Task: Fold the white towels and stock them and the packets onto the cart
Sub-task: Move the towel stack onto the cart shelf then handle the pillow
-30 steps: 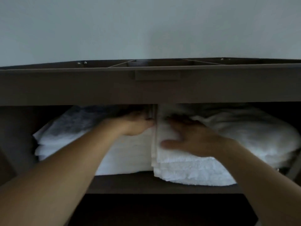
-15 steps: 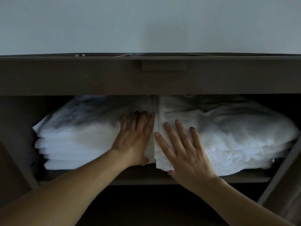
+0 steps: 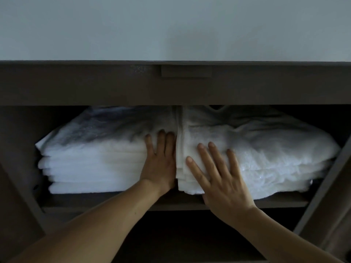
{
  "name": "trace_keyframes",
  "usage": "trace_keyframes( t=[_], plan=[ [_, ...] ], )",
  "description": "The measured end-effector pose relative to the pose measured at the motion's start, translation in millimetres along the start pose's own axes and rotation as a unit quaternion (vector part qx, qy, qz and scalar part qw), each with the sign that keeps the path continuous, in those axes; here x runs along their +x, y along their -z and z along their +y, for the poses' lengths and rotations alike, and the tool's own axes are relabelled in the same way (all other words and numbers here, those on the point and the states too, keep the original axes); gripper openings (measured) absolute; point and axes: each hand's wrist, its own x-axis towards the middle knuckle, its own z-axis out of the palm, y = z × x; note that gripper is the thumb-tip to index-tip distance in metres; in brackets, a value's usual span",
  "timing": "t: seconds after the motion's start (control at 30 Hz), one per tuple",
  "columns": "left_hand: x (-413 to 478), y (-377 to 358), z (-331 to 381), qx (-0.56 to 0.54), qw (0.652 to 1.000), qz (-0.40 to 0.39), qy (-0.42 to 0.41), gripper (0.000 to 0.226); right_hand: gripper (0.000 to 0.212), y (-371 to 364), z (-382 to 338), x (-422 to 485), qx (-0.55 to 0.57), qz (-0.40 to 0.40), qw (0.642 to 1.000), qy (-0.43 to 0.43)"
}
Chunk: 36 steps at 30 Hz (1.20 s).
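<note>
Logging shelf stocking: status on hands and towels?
Left hand flat on left stack of folded white towels. Right hand flat on right stack. Both side by side on dark brown cart shelf.

No text, label, brand or number can be read anywhere. The small rectangular plate (image 3: pixel 186 71) on the upper rail of the cart (image 3: pixel 76 86) shows only a plain dark face (the light is dim).

I log a plain, pale grey-blue wall (image 3: pixel 171 25) across the upper frame, unmarked. Light is dim and cool. Deep shadow sits low down.
</note>
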Motion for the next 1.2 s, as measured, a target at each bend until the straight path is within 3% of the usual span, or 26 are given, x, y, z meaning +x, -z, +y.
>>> trace_keyframes(
  t=[0.13, 0.3, 0.5, 0.57, 0.63, 0.7, 0.77, 0.83, 1.0, 1.07, 1.2],
  plan=[
    [6, -6, -10, -0.030, 0.994, 0.098, -0.035, 0.101, 0.118, -5, 2, 5, -0.006, -0.013, 1.000, -0.005],
    [3, 3, -22, -0.045, 0.993, 0.103, -0.037, 0.101, 0.122, -10, 15, 23, 0.004, -0.006, 0.999, -0.047],
    [-21, -3, -29, -0.034, 0.985, 0.158, -0.065, 0.094, 0.120, -23, 29, 41, 0.022, -0.029, 0.999, -0.040],
    [-29, -8, -22, -0.007, 0.985, 0.152, -0.077, 0.099, 0.111, -28, 19, 31, 0.017, -0.018, 0.999, -0.032],
    [-26, -4, -18, 0.018, 0.989, 0.130, -0.070, 0.119, 0.103, -32, 18, 20, 0.011, 0.000, 1.000, -0.021],
    [-18, -2, -18, 0.033, 0.994, 0.096, -0.045, 0.143, 0.105, -34, 23, 16, -0.003, 0.004, 1.000, -0.030],
    [-13, -3, -17, 0.022, 0.997, 0.065, -0.023, 0.150, 0.112, -34, 24, 16, -0.010, -0.008, 0.999, -0.047],
    [-11, -9, -14, 0.005, 0.997, 0.070, -0.023, 0.141, 0.119, -33, 22, 17, -0.007, -0.028, 0.998, -0.051],
    [-11, -7, -25, -0.032, 0.982, 0.179, -0.040, 0.111, 0.123, -21, 26, 31, 0.031, -0.010, 0.997, -0.063],
    [-14, -5, -30, -0.035, 0.979, 0.197, -0.033, 0.109, 0.122, -15, 28, 38, 0.044, -0.005, 0.996, -0.082],
    [-32, -19, -24, -0.033, 0.979, 0.194, -0.059, 0.079, 0.131, -29, 12, 26, 0.087, -0.052, 0.991, -0.092]
  ],
)
